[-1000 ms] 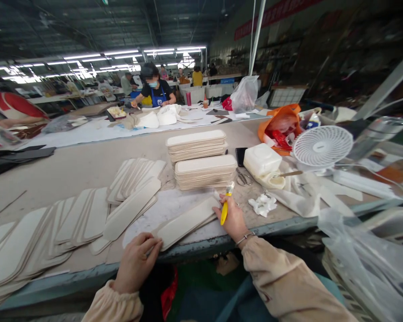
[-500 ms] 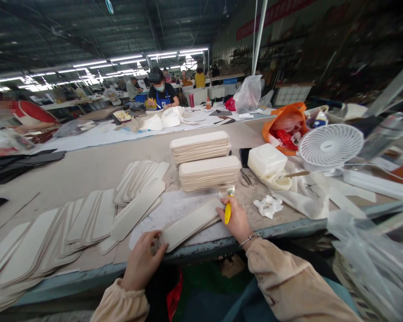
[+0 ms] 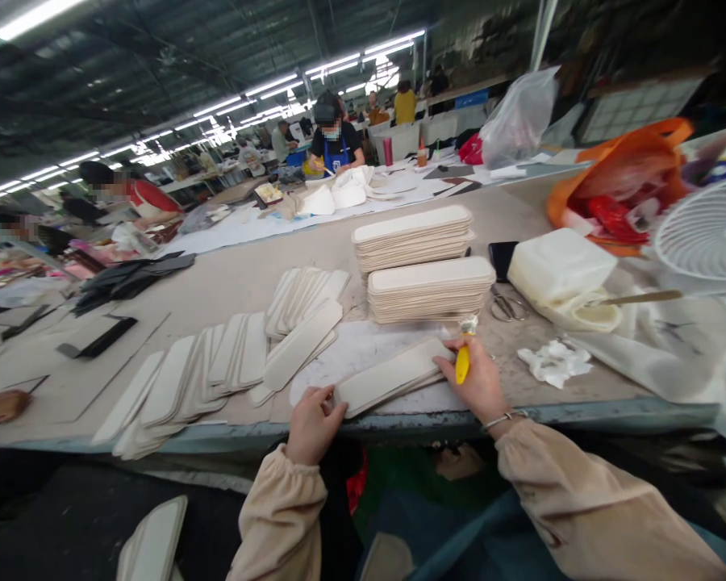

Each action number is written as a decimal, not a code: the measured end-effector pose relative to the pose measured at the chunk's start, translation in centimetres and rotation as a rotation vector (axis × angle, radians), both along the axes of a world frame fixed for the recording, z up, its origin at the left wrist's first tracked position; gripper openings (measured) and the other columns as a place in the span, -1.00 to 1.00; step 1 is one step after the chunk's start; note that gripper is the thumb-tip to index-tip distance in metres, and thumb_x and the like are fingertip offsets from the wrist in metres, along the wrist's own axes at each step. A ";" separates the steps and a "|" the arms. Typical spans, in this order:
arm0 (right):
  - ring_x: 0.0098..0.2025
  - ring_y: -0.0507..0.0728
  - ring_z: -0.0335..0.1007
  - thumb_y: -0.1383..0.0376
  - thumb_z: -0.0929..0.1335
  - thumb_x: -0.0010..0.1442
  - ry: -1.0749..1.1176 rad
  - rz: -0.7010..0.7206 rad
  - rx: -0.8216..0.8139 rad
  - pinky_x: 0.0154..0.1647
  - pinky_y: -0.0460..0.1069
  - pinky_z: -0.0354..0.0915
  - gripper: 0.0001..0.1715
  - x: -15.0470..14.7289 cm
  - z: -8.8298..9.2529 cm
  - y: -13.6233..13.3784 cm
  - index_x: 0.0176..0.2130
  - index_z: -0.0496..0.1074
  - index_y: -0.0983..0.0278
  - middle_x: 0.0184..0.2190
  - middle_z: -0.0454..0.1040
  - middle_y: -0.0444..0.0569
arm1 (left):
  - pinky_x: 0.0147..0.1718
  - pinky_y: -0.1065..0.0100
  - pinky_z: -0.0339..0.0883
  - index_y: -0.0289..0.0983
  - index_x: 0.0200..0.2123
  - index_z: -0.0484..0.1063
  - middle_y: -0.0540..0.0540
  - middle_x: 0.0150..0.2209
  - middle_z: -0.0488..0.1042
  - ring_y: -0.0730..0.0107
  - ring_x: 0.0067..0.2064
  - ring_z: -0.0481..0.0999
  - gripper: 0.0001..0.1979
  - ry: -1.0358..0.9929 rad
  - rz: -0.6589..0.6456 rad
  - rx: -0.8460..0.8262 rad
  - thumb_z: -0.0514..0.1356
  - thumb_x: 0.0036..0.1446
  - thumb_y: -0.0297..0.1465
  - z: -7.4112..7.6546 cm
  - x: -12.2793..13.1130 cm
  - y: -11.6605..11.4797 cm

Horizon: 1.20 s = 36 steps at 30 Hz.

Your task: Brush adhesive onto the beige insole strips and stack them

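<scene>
Long pale strips with rounded ends (image 3: pixel 393 376) lie in a small pile near the table's front edge, on a white sheet (image 3: pixel 356 343). At their left end my left hand (image 3: pixel 312 426) is closed, thumb and fingers around the end of the pile. My right hand (image 3: pixel 479 381) grips a small brush with a yellow handle (image 3: pixel 463 365), bristles pointing up and coated white. Its fingertips also touch the right end of the strips. Behind, two neat stacks of similar strips (image 3: pixel 432 292) stand one before the other. Fanned-out strips (image 3: pixel 175 375) spread to the left.
On the right are scissors (image 3: pixel 506 305), a phone (image 3: pixel 502 260), a white plastic container (image 3: pixel 562 266), crumpled white tissue (image 3: pixel 555 361), an orange bag (image 3: pixel 629 190) and a white fan (image 3: pixel 711 230). Another person's hand (image 3: pixel 3 407) rests at the left. Co-workers sit beyond.
The view has turned left and tilted, so the table appears shifted right and another person's hand shows at the left. Both my hands keep their places on the strips.
</scene>
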State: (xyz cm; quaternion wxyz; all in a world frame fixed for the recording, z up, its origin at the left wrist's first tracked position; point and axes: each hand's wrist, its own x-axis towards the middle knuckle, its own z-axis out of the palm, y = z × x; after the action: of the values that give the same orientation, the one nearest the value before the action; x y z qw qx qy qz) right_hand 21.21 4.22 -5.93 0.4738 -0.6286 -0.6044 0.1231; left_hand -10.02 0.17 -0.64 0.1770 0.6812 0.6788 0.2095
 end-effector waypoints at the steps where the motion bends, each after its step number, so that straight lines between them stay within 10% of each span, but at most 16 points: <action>1: -0.15 0.30 0.51 0.04 0.40 0.12 0.011 0.001 0.010 -0.12 0.18 0.39 -0.59 0.0 -0.1 0.0 -0.15 0.26 0.19 -0.16 0.54 0.05 | -0.25 0.22 0.41 -0.34 -0.12 0.52 -0.11 -0.27 0.48 0.38 -0.40 0.46 -0.66 -0.017 0.013 -0.007 0.23 0.05 -0.29 0.0 0.1 0.0; 11: -0.23 0.16 0.50 0.11 0.41 0.19 0.378 0.134 0.155 -0.23 0.10 0.48 -0.59 -1.9 2.2 -0.2 -0.15 0.13 0.16 -0.06 0.47 0.08 | -0.35 0.27 0.40 -0.27 -0.19 0.36 -0.01 -0.38 0.52 0.36 -0.42 0.49 -0.59 -0.570 0.135 -0.070 0.33 -0.12 -0.25 -0.7 0.1 0.0; 21: -0.20 0.09 0.46 0.22 0.45 0.16 0.679 0.367 0.302 -0.22 0.02 0.45 -0.53 -3.0 12.5 2.6 -0.17 0.07 0.11 0.06 0.47 0.03 | -0.24 0.23 0.44 -0.21 0.05 0.48 -0.20 0.01 0.54 0.13 -0.12 0.56 -0.40 -1.572 -0.070 -0.574 0.37 -0.12 -0.19 3.3 3.7 -2.1; 27: -0.18 0.10 0.45 0.22 0.46 0.15 0.656 0.470 0.323 -0.19 0.03 0.42 -0.52 -3.1 16.3 5.0 -0.19 0.07 0.11 0.07 0.47 0.01 | -0.32 0.19 0.46 -0.36 -0.06 0.54 -0.33 -0.16 0.62 0.01 -0.23 0.64 -0.32 -1.502 -0.282 -0.805 0.26 -0.02 0.10 4.5 7.5 1.5; 36: -0.39 0.08 0.36 0.14 0.43 0.20 0.530 0.415 0.275 -0.34 0.00 0.35 -0.59 -3.8 14.7 6.3 -0.22 0.10 0.13 -0.29 0.45 -0.13 | -0.47 0.36 0.42 -0.42 -0.30 0.55 -0.29 -0.42 0.62 0.23 -0.45 0.61 -0.49 -1.402 -0.212 -0.673 0.36 -0.04 -0.03 4.1 11.0 4.1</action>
State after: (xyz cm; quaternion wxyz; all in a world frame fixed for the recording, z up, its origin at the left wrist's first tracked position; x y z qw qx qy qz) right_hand 17.36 10.48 8.72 0.6589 -0.3692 -0.5862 0.2930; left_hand 0.96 4.30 3.49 0.7801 0.3607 0.3671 0.3558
